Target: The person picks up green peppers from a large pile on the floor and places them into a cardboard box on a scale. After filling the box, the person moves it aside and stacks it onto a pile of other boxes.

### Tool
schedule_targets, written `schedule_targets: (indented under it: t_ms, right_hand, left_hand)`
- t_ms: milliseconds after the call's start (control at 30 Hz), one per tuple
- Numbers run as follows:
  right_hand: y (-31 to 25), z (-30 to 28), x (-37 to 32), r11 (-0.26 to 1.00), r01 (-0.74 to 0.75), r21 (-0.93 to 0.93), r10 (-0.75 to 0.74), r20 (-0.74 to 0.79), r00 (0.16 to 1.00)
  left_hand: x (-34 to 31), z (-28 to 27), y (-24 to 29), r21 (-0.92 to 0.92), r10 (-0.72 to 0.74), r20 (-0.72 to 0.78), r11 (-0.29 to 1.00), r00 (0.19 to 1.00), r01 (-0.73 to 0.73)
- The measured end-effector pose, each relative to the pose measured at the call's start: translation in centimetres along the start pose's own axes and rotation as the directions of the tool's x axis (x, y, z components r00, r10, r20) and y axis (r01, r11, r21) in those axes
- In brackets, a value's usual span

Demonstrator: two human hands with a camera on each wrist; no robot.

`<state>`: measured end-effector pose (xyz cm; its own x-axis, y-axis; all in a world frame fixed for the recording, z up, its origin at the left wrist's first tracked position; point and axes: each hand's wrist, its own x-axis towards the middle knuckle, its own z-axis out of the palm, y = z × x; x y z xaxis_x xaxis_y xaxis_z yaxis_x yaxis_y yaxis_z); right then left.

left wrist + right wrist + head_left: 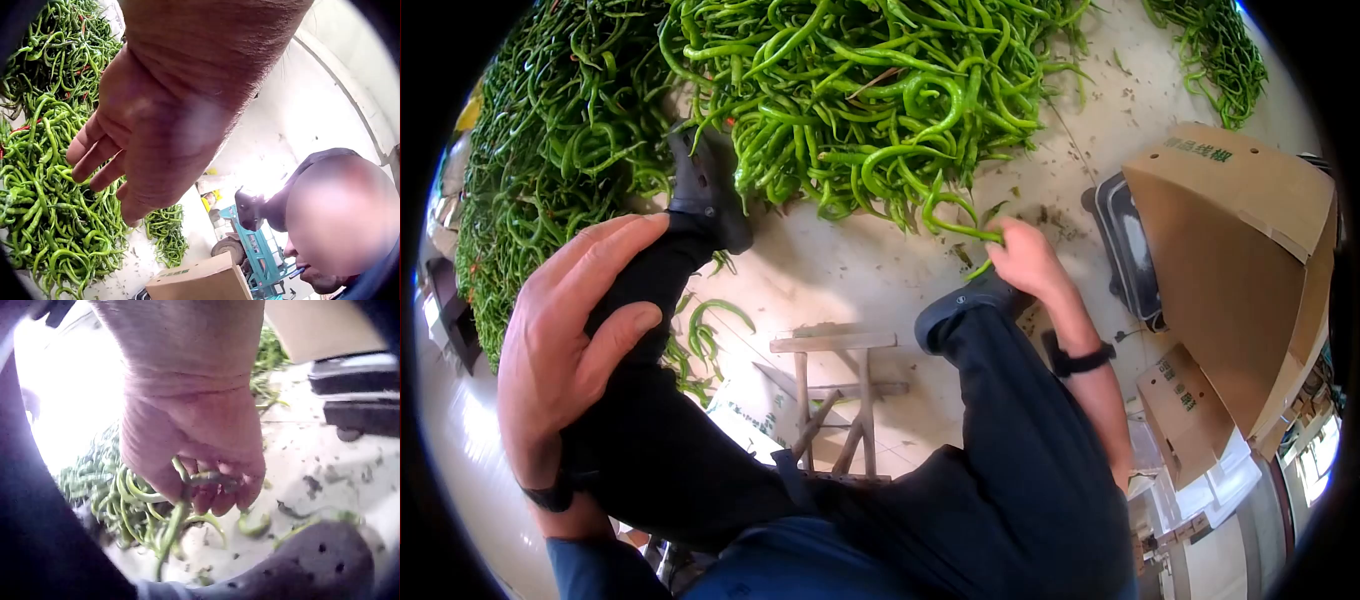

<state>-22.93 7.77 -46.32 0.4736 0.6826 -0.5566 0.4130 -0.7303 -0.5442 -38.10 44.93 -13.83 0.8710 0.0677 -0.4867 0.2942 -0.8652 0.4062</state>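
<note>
My right hand (1027, 262) is low by the right shoe (975, 305), at the near edge of a big heap of long green chili peppers (850, 110). Its curled fingers grip thin green chili peppers (170, 534), whose ends stick out past the thumb. How many it holds, I cannot tell. Over the left leg (640, 350), my left hand (560, 335) has its fingers straight and holds nothing. In the left wrist view its palm and fingertips overlap the pepper heap (56, 212).
A darker pepper heap (570, 130) lies to the left. A wooden stool (835, 343) is between the legs. On the right are an open cardboard box (1230, 190), a black and grey case (1130, 250) and a smaller carton (1185, 410). Plant scraps dot the floor (1070, 190).
</note>
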Motion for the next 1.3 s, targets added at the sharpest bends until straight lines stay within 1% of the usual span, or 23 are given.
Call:
schedule_targets:
  t_ms: [100,167,200,300,400,433,500,600,700,800,900,933,1000,1067,1100,1133,1167,1233,1267,1300]
  right_hand:
    - [-1.0,2.6,3.4,0.965,0.066,-0.252,-0.072,-0.015,0.997]
    - [-1.5,5.1,5.3,0.938,0.013,-0.346,-0.04,-0.07,0.997]
    - [-1.5,5.8,5.8,0.919,-0.014,-0.394,-0.027,-0.101,0.995]
    - [-0.5,6.4,6.2,0.928,0.017,-0.372,-0.03,-0.028,0.999]
    - [-1.5,3.7,3.0,0.951,0.173,-0.255,-0.116,0.224,0.968]
    - [-2.2,3.2,1.5,0.954,0.184,-0.237,-0.12,0.262,0.958]
    - [-3.3,2.2,-1.1,0.929,0.276,-0.247,-0.194,0.312,0.93]
    - [-4.7,1.3,-2.6,0.884,0.439,-0.164,-0.41,0.181,0.894]
    - [-6.7,1.5,-1.0,0.824,0.538,-0.176,-0.538,0.052,0.841]
    - [-10.2,0.1,2.4,0.734,0.639,-0.231,-0.677,-0.167,0.717]
    - [-11.9,-1.2,6.7,0.706,0.462,-0.536,-0.621,-0.156,0.768]
    - [-11.7,-1.1,7.6,0.713,0.414,-0.566,-0.619,-0.231,0.751]
    - [-11.3,-0.4,8.9,0.729,0.313,-0.609,-0.612,-0.374,0.697]
    - [-11.5,0.2,9.0,0.758,0.261,-0.597,-0.536,-0.342,0.772]
    - [-11.8,0.3,9.0,0.77,0.237,-0.593,-0.496,-0.322,0.806]
    - [-12.1,0.3,9.1,0.791,0.189,-0.583,-0.459,-0.36,0.812]
    - [-12.0,0.5,9.4,0.803,0.185,-0.566,-0.45,-0.374,0.811]
    - [-11.6,0.4,10.4,0.828,0.173,-0.533,-0.43,-0.405,0.807]
    - [-11.4,0.4,10.7,0.836,0.212,-0.507,-0.452,-0.416,0.789]
    - [-11.5,0.0,10.6,0.853,0.223,-0.472,-0.422,-0.372,0.826]
  left_hand:
    - [0.4,0.4,0.3,-0.021,-0.003,0.019,1.0,1.0,0.004]
    - [0.7,0.7,0.5,-0.071,-0.031,0.034,0.997,0.999,0.033]
    - [0.8,0.8,0.5,-0.058,-0.034,0.034,0.998,0.999,0.036]
    - [1.0,0.9,0.4,-0.039,-0.036,0.03,0.999,0.999,0.037]
    - [1.1,0.8,-0.2,-0.033,-0.024,0.02,0.999,1.0,0.024]
    - [1.0,0.8,-0.2,-0.021,-0.022,0.02,1.0,1.0,0.023]
    - [0.9,0.6,0.0,-0.002,-0.019,0.024,1.0,1.0,0.019]
    - [0.8,0.4,0.8,0.012,0.007,0.026,1.0,1.0,-0.007]
    - [0.8,0.4,1.0,-0.001,0.047,0.017,0.999,0.999,-0.047]
    - [1.1,0.6,0.8,-0.013,0.046,0.022,0.999,0.999,-0.046]
    - [1.3,0.7,0.1,-0.033,0.022,0.014,0.999,1.0,-0.022]
    - [1.4,0.3,0.1,-0.066,-0.039,0.08,0.997,0.996,0.045]
    - [1.4,0.3,0.0,-0.059,-0.016,0.035,0.998,0.999,0.018]
    - [1.2,0.5,-0.5,-0.052,0.0,0.004,0.999,1.0,0.001]
    - [1.1,0.3,-0.6,-0.042,-0.016,0.025,0.999,1.0,0.017]
    - [1.0,0.0,-0.6,-0.033,-0.031,0.048,0.999,0.998,0.033]
    - [0.8,-0.1,-0.6,-0.025,-0.046,0.073,0.999,0.996,0.048]
    - [0.6,-0.3,-0.6,-0.021,-0.035,0.064,0.999,0.997,0.036]
    - [0.5,-0.4,-0.6,-0.017,-0.026,0.059,0.999,0.998,0.027]
    - [0.4,-0.5,-0.6,-0.02,-0.021,0.058,1.0,0.998,0.022]
